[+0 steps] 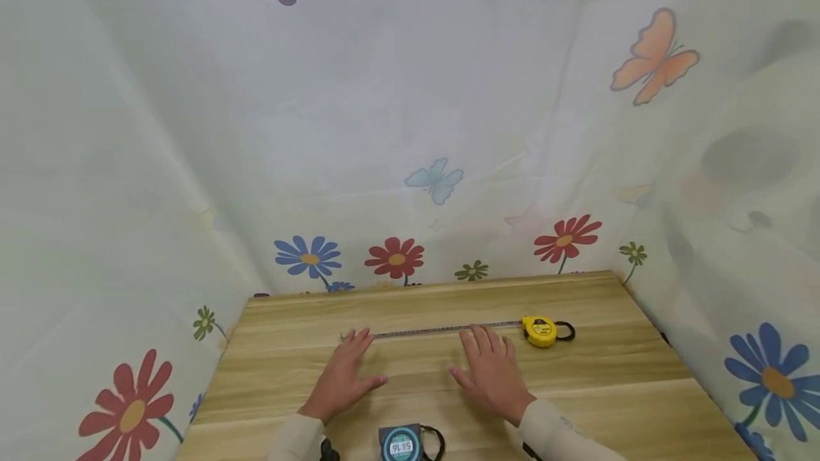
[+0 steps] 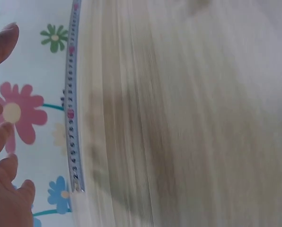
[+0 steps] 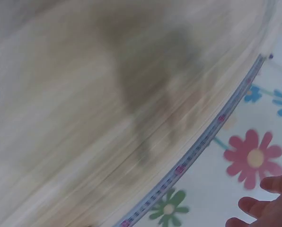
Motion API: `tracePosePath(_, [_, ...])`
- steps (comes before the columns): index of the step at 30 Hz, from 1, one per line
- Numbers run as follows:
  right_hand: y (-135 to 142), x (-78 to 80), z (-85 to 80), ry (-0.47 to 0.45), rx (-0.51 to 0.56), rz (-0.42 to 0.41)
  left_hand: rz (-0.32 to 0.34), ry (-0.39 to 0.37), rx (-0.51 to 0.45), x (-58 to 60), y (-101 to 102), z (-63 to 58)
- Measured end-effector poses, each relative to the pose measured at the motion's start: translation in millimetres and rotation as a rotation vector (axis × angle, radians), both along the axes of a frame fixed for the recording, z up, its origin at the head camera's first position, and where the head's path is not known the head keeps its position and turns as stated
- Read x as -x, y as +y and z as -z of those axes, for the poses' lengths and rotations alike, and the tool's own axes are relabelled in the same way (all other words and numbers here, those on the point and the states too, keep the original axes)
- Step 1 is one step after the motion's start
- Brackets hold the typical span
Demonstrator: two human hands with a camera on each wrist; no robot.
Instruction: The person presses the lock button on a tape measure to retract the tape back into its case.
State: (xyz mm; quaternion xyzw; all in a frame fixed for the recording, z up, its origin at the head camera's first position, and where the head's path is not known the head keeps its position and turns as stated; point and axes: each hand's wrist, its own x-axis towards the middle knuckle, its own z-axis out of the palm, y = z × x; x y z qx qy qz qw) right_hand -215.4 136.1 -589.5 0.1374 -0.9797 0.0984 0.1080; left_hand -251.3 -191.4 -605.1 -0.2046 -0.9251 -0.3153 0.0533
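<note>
while the left hand [image 1: 342, 379] and right hand [image 1: 495, 378] spread, gripping nothing, 1 yellow tape measure [image 1: 539, 331] lies drawn out.
head view: its blade [image 1: 419, 331] crosses the table [image 1: 416, 384] near both hands; the step looks like tending this extended blade. left wrist view: fingers [image 2: 0, 139] show apart from it. right wrist view: likewise; the next move likely calls for pinching the blade.

Soft, fairly even light reaches my table [image 1: 416, 302], with a dull sheen on the wall [image 1: 384, 91]. Both my wrist views look pale and washed out; blurry shadows [image 3: 150, 85] smear the grain, and the tape [image 3: 180, 169] bows, apparently from lens distortion.
</note>
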Motion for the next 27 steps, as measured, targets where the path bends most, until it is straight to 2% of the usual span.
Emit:
tracePosePath(10, [40,27.5,0.7,-0.026,0.021,0.110,-0.078,0.026,0.074,26.9,-17,12.7])
tracePosePath(18, [76,38.4,5.6,-0.020,0.108,0.188,-0.129,-0.025,0.150,40.3,-29,24.9])
tracePosePath(21, [90,44.9,8.7,0.007,0.120,0.207,-0.153,-0.010,0.179,46.2,-32,28.5])
tracePosePath(27, [121,54.7,26.9,0.029,0.126,0.230,-0.163,-0.064,0.123,53.4,-36,33.1])
